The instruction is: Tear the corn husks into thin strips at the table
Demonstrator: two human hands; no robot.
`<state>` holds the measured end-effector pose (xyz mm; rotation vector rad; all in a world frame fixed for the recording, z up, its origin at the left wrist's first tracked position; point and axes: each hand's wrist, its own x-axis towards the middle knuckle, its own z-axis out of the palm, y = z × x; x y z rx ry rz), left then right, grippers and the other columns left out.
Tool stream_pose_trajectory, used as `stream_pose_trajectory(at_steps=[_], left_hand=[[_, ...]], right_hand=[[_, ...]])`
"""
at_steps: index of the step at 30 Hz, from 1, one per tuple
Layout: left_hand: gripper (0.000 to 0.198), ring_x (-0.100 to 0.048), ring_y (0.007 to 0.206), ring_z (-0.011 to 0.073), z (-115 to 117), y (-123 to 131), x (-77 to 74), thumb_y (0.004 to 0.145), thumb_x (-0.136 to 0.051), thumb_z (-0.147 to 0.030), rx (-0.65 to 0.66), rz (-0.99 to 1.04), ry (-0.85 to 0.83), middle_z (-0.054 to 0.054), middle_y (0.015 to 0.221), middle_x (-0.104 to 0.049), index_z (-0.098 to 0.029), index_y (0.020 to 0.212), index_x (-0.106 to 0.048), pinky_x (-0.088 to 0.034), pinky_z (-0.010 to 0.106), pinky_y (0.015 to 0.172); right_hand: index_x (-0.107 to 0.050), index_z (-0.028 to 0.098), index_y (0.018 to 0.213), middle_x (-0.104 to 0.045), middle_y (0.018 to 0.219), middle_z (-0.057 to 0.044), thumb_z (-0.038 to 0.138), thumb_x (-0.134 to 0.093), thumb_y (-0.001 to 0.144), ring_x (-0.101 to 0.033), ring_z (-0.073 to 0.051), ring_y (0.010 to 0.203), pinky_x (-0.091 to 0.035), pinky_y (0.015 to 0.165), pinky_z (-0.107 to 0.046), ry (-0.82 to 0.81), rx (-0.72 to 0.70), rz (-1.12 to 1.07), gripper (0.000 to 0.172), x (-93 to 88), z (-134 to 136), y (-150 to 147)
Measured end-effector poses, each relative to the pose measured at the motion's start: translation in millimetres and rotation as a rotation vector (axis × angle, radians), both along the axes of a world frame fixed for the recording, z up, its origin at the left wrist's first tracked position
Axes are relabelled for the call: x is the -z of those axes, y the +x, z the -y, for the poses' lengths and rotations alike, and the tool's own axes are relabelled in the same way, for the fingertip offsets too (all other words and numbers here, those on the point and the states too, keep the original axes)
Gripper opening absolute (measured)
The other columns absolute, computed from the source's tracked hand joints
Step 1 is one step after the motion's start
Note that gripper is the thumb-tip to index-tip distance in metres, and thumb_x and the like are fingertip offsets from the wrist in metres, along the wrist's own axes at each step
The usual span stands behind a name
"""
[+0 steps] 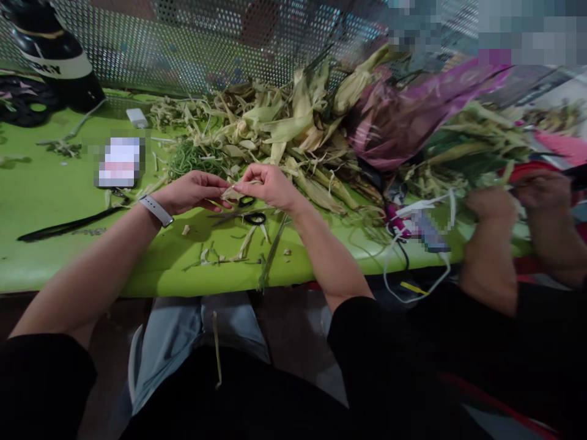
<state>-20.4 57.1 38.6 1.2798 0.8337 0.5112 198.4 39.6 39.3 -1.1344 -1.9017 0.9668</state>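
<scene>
My left hand (195,190), with a pale watch band (156,209) on its wrist, is closed at the fingertips on a small pale piece of corn husk (230,193). From the other side, my right hand (271,187) pinches the same piece between thumb and forefinger. Just below my fingers lie scissors (254,218) with black handles, partly covered by my hands. Behind my hands rises a heap of dry corn husks (298,119). A tangle of thin green strands (195,162) rests beyond my left hand.
Husk scraps (220,255) litter the green tabletop (156,263) near its front edge. At left are a phone (120,162), a white charger (136,118), a black strap (68,225) and a dark bottle (59,61). Rightward are a purple bag (389,122), white cable (389,269) and a co-worker's hands (493,201).
</scene>
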Motion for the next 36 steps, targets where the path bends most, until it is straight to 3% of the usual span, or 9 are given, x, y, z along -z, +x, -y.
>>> stream_pose_trajectory(at_steps=[8,12,20,28,30,32,34,36], left_hand=[[0.014,-0.075,0.084,0.0214,-3,-1,3.7,0.079,-0.071,-0.016,0.008,0.024,-0.036,0.010,0.088,-0.075,-0.013,0.092,-0.075,-0.059,0.027,0.071],[0.016,-0.074,0.082,0.0232,-3,1,4.8,0.081,-0.068,-0.025,-0.005,0.079,-0.098,0.010,0.085,-0.074,-0.011,0.087,-0.073,-0.060,0.032,0.071],[0.022,-0.070,0.078,0.0196,-5,-1,7.2,0.069,-0.082,-0.028,0.053,-0.108,0.097,0.007,0.081,-0.075,-0.017,0.087,-0.077,-0.055,0.027,0.068],[0.013,-0.063,0.062,0.0129,-10,-6,2.4,0.066,-0.079,-0.021,-0.062,-0.127,0.065,0.007,0.078,-0.074,-0.017,0.078,-0.077,-0.050,0.023,0.060],[0.011,-0.060,0.057,0.0117,-12,-9,-1.0,0.066,-0.078,-0.020,-0.128,-0.137,0.070,0.007,0.074,-0.073,-0.017,0.076,-0.076,-0.049,0.023,0.058],[0.008,-0.058,0.054,0.0116,-11,-9,-5.6,0.067,-0.076,-0.021,-0.187,-0.163,0.125,0.007,0.070,-0.072,-0.016,0.073,-0.075,-0.048,0.024,0.056],[0.007,-0.057,0.053,0.0122,-5,-7,-11.4,0.070,-0.074,-0.022,-0.208,-0.185,0.232,0.007,0.067,-0.070,-0.015,0.074,-0.075,-0.046,0.024,0.055],[0.010,-0.058,0.054,0.0128,3,-3,-17.7,0.073,-0.072,-0.022,-0.175,-0.192,0.358,0.006,0.065,-0.069,-0.015,0.080,-0.076,-0.046,0.025,0.055]], right_hand=[[-0.057,0.017,0.072,-0.052,0.064,0.003,0.038,-0.073,0.073,-0.040,-0.010,0.060,-0.032,0.056,-0.024,0.012,0.006,0.035,0.027,2.9,-2,1],[-0.057,0.016,0.072,-0.054,0.067,0.002,0.041,-0.074,0.072,-0.042,-0.010,0.062,-0.033,0.059,-0.025,0.020,0.000,0.048,0.031,2.9,-2,-1],[-0.062,0.014,0.074,-0.054,0.064,0.003,0.046,-0.074,0.074,-0.042,-0.009,0.060,-0.033,0.059,-0.024,0.064,-0.005,0.159,0.034,0.9,-4,4],[-0.066,0.015,0.083,-0.063,0.083,-0.004,0.042,-0.059,0.091,-0.057,-0.016,0.080,-0.046,0.079,-0.031,0.461,0.360,0.249,0.029,8.4,-37,44],[-0.066,0.016,0.089,-0.063,0.093,-0.008,0.042,-0.052,0.095,-0.060,-0.021,0.093,-0.046,0.089,-0.037,0.550,0.499,0.294,0.030,7.0,-40,51],[-0.067,0.018,0.097,-0.062,0.103,-0.011,0.044,-0.045,0.099,-0.058,-0.024,0.107,-0.043,0.099,-0.044,0.616,0.551,0.296,0.034,2.7,-37,48],[-0.066,0.020,0.106,-0.063,0.110,-0.011,0.047,-0.039,0.101,-0.056,-0.025,0.114,-0.040,0.104,-0.048,0.631,0.443,0.271,0.039,-1.3,-28,36],[-0.063,0.022,0.115,-0.065,0.110,-0.009,0.053,-0.039,0.100,-0.057,-0.024,0.112,-0.041,0.103,-0.048,0.578,0.209,0.269,0.042,-2.5,-17,18]])
